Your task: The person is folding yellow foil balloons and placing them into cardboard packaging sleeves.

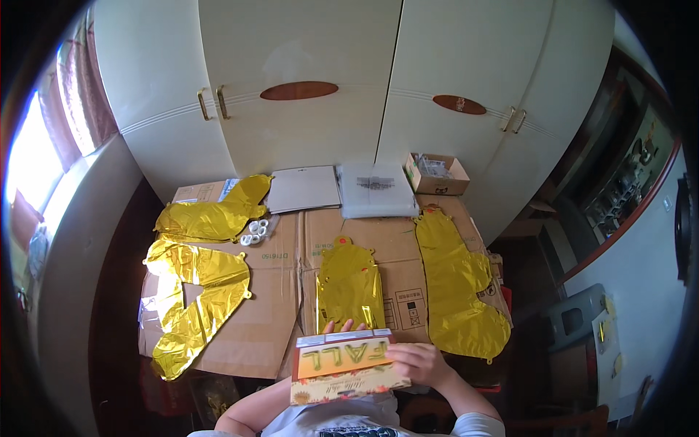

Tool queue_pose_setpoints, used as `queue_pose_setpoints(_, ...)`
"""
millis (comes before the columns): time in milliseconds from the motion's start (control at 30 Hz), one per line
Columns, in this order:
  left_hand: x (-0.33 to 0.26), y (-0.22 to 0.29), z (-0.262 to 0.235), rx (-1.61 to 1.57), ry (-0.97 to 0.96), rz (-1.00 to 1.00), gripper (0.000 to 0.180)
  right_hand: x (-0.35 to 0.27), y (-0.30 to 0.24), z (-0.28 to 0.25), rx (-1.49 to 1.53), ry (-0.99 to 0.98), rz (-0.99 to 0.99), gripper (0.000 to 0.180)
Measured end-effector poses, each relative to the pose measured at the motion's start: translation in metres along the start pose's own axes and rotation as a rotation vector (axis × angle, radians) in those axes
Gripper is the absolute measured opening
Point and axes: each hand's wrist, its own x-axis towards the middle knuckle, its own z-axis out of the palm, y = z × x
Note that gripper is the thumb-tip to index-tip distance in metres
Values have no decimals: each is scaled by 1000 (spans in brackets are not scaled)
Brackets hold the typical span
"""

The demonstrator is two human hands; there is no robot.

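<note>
Close to my body I hold a flat printed card packet (349,368), tilted, with gold balloon letters and autumn leaves pictured on it. My left hand (348,325) is behind it, its fingertips showing over the top edge and its palm hidden. The fingers of my right hand (419,364) close on the packet's right side. Just beyond lies a folded gold foil balloon (351,280), flat on the cardboard. A long flat foil balloon (451,291) lies to the right. At the left are an angular foil balloon (226,273) and another foil balloon (207,220), partly crumpled.
Cardboard sheets (277,291) cover the table. Small white rolls (255,231) sit at the left. Along the back are grey card sheets (304,189), a stack of clear plastic bags (375,193) and an open box (441,187) of packets. White cabinets (306,44) stand behind; a grey stool (571,324) is at right.
</note>
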Motion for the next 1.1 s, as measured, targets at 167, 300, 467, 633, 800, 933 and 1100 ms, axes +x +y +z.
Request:
queue_pose_setpoints(167,4,7,-7,43,34,1,73,0,-5,2,-118,-191,107,38)
queue_pose_setpoints(300,2,9,-11,-15,60,11,74,9,0,-5,-230,-201,91,41)
queue_pose_setpoints(467,-10,7,-8,-444,105,33,75,8,6,5,-261,-198,25,38)
queue_pose_setpoints(633,0,-1,-1,-2284,10,253,77,3,16,15,-278,-196,67,38)
queue_pose_setpoints(800,-5,6,-7,-2513,-120,414,79,11,28,22,-303,-212,89,38)
queue_pose_setpoints(933,0,-2,3,-2493,-133,368,81,15,40,28,-328,-186,86,37)
queue_pose_setpoints(1100,3,-31,20,-2295,-160,279,86,22,55,35,-331,-178,95,35)
